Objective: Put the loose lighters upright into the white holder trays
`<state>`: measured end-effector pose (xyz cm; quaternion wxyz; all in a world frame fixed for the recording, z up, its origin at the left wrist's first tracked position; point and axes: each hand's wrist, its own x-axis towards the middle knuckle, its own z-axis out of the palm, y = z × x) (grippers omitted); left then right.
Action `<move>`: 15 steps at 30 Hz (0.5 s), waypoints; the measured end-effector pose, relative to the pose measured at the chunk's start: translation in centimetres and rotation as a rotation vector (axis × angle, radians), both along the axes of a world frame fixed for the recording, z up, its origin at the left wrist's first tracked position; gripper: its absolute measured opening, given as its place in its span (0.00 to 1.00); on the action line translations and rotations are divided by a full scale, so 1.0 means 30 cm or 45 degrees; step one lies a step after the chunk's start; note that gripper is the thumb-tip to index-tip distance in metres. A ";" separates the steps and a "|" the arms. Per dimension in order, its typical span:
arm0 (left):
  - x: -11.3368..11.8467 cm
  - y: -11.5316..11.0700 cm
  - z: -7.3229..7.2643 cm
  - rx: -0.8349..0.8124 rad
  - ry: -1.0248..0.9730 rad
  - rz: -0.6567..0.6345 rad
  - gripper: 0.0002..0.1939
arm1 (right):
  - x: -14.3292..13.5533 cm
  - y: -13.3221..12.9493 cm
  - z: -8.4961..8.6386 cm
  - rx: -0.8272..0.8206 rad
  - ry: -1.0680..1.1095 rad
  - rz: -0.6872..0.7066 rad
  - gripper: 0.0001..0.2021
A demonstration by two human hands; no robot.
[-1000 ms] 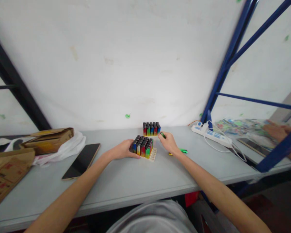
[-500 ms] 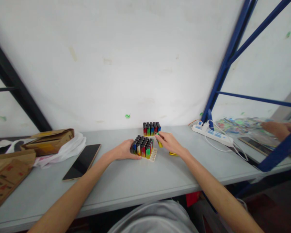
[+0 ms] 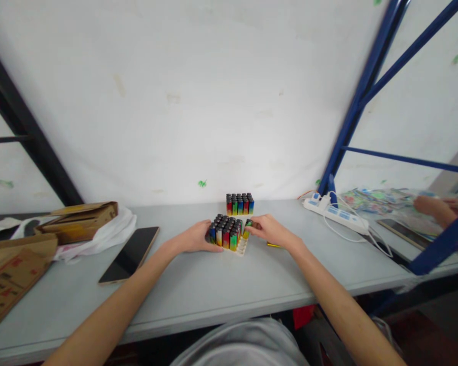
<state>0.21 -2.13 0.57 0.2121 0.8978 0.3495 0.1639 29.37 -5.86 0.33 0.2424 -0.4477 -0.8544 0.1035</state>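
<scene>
My left hand (image 3: 196,237) is curled around the left side of a block of upright lighters (image 3: 225,231) with black tops and shiny colour-graded bodies. They stand in a white tray (image 3: 241,249) with round hollows; its right-hand hollows are bare. Between the fingertips of my right hand (image 3: 266,227) is a green and gold lighter (image 3: 247,229), tilted at the tray's right edge. Whether its lower end sits in a hollow I cannot tell. A gold piece (image 3: 274,245) lies on the table under my right wrist, partly hidden.
A second block of lighters (image 3: 240,204) stands behind, near the wall. A phone (image 3: 130,254) and cardboard boxes (image 3: 80,223) lie at left. On the right are a power strip (image 3: 336,213), a blue frame post (image 3: 351,112) and another person's hands (image 3: 437,209).
My right hand has brought the lighter down and slightly left, to the tray's right edge. My left hand has kept its place at the tray. The view has shifted slightly.
</scene>
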 end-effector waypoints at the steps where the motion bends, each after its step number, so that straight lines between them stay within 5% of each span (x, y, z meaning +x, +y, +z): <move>1: 0.000 0.000 0.000 0.011 0.007 0.003 0.36 | -0.005 0.002 -0.007 -0.001 -0.032 0.009 0.15; 6: -0.005 0.009 -0.009 0.022 -0.007 0.009 0.36 | 0.016 -0.001 0.009 -0.074 -0.098 0.064 0.15; 11: -0.014 0.028 -0.027 -0.007 -0.024 0.017 0.38 | 0.174 -0.043 0.088 -0.171 -0.028 -0.090 0.19; 15: -0.018 0.040 -0.038 -0.014 -0.047 0.027 0.38 | 0.302 -0.112 0.064 -0.213 -0.143 -0.166 0.22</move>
